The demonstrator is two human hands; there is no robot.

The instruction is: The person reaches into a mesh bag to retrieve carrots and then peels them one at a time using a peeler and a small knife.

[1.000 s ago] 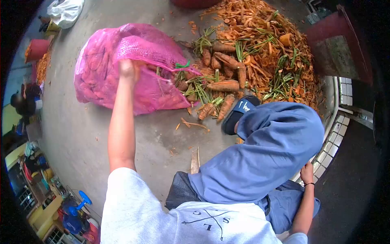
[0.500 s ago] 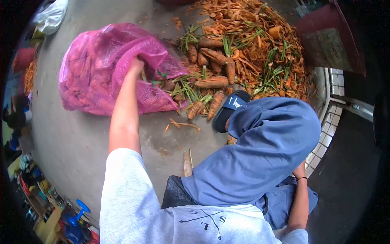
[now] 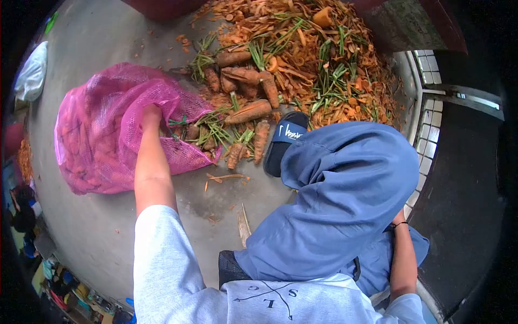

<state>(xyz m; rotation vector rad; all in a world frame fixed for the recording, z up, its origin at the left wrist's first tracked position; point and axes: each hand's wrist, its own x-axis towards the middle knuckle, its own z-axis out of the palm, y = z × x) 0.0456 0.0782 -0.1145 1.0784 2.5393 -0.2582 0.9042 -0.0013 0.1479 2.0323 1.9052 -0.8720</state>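
A pink mesh sack (image 3: 97, 135) full of carrots lies on its side at the left. My left hand (image 3: 150, 114) is inside the sack's opening, with its fingers hidden by the mesh; what it touches cannot be made out. Beside the mouth of the sack lie several loose carrots (image 3: 248, 112) with green stems. On the right, my right hand (image 3: 399, 217) is beside my bent knee, mostly covered by the blue-grey trouser leg, and its fingers do not show.
A large heap of orange peelings and green tops (image 3: 302, 48) spreads at the top. Dark red containers (image 3: 162, 6) stand at the top edge. A white bag (image 3: 32, 73) lies far left. A strip of wood (image 3: 243, 227) and thin scraps (image 3: 229, 176) are on the floor.
The view has shifted, so the sack and heap appear further left. My left hand has gone deeper into the sack's mouth. My right hand stays beside the knee.
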